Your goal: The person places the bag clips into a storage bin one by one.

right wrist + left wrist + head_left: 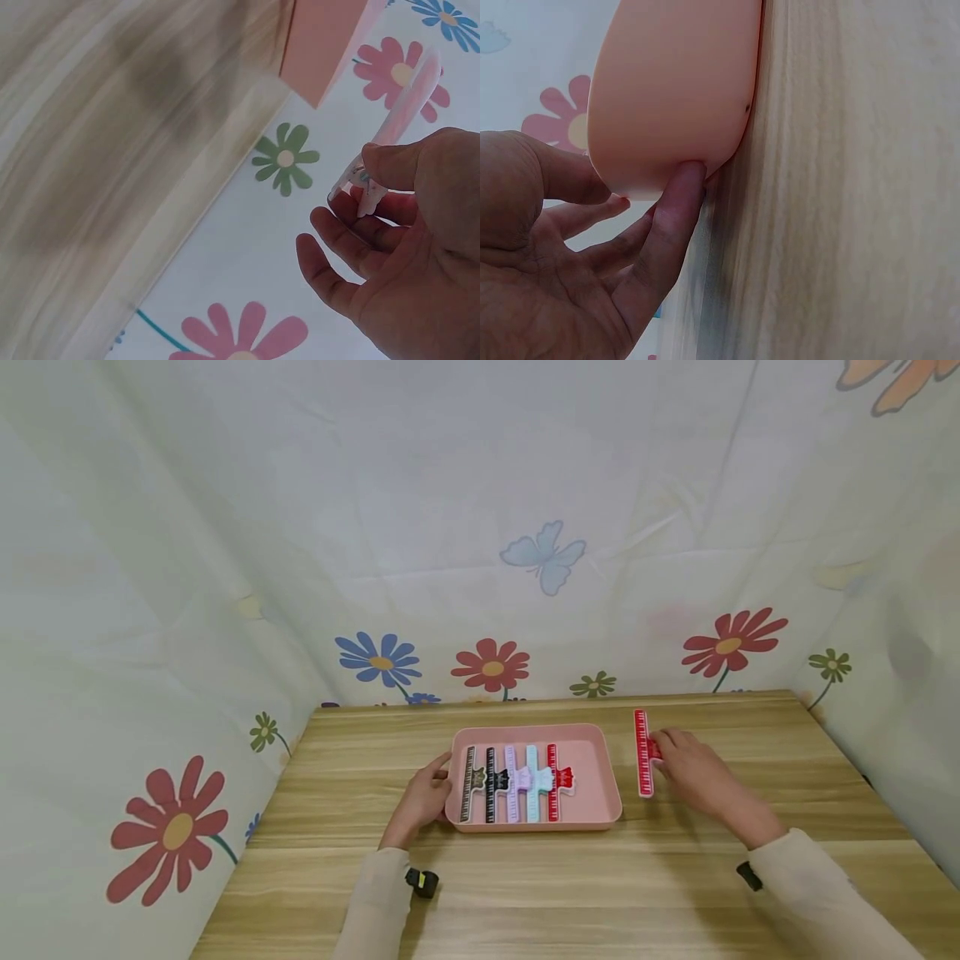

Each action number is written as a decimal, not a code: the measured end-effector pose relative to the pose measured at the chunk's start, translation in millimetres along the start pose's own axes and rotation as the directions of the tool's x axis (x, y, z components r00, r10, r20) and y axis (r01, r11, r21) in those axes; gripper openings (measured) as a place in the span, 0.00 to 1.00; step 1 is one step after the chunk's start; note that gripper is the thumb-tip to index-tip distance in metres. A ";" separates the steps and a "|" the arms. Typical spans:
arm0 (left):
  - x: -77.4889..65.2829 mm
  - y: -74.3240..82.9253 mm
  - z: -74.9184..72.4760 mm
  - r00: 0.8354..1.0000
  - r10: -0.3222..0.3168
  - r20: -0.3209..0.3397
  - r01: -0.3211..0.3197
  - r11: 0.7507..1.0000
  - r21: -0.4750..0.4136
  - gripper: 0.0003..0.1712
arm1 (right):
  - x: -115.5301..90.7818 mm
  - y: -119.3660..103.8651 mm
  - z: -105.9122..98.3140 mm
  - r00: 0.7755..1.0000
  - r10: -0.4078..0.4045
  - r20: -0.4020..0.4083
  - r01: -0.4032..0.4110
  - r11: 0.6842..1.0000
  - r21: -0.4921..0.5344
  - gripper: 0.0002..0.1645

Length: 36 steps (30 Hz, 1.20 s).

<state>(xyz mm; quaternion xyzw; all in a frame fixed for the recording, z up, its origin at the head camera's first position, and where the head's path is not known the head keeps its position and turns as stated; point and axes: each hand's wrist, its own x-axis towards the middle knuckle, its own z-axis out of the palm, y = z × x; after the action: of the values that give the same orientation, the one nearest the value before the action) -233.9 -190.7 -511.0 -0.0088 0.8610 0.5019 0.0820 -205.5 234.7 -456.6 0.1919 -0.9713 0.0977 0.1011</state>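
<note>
A red piano-key page clip (643, 753) is pinched by its tab between the thumb and fingers of my right hand (693, 772), held up to the right of the tray. In the right wrist view, the clip (409, 97) shows edge-on and pale. My left hand (426, 793) holds the left end of the pink tray (592, 777); in the left wrist view its thumb is at the rim and a finger presses the outer wall (671, 97). Lying in a row inside the tray are several clips: dark brown (468, 785), black (491, 785), lilac (513, 785), light blue (533, 785) and red (553, 785).
The tray rests on a wood-grain table (525, 893). Behind and beside the table hangs a pale curtain (420, 527) with printed flowers and butterflies. Small black devices are at the left cuff (422, 883) and right cuff (748, 876).
</note>
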 end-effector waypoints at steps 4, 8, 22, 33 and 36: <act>0.5 0.1 0.0 1.000 0.000 0.001 0.000 1.000 -0.001 0.32 | 6.6 -6.4 3.0 1.000 -0.024 -0.018 0.024 1.000 0.003 0.26; 0.8 0.0 0.2 1.000 0.000 -0.002 0.000 1.000 0.004 0.31 | 12.6 -12.6 5.1 1.000 -0.025 -0.001 0.025 1.000 0.010 0.27; 0.3 0.2 0.2 1.000 0.002 0.000 -0.002 1.000 0.010 0.32 | 22.5 -33.0 17.3 0.998 -0.051 0.037 0.052 0.999 -0.011 0.26; 1.7 -2.8 0.2 1.000 0.006 -0.005 -0.006 1.000 0.015 0.32 | 26.9 -43.9 29.6 0.997 -0.045 0.061 0.046 0.999 -0.011 0.26; 2.2 -3.5 0.5 1.000 0.004 -0.003 -0.004 1.000 0.020 0.32 | 27.4 -45.6 33.2 0.996 -0.049 0.078 0.051 0.998 -0.026 0.27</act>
<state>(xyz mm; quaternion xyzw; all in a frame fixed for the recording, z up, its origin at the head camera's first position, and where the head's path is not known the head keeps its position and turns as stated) -235.6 -191.9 -514.6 -0.0071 0.8660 0.4935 0.0801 -217.6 176.1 -475.2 0.2183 -0.9706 0.0740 0.0686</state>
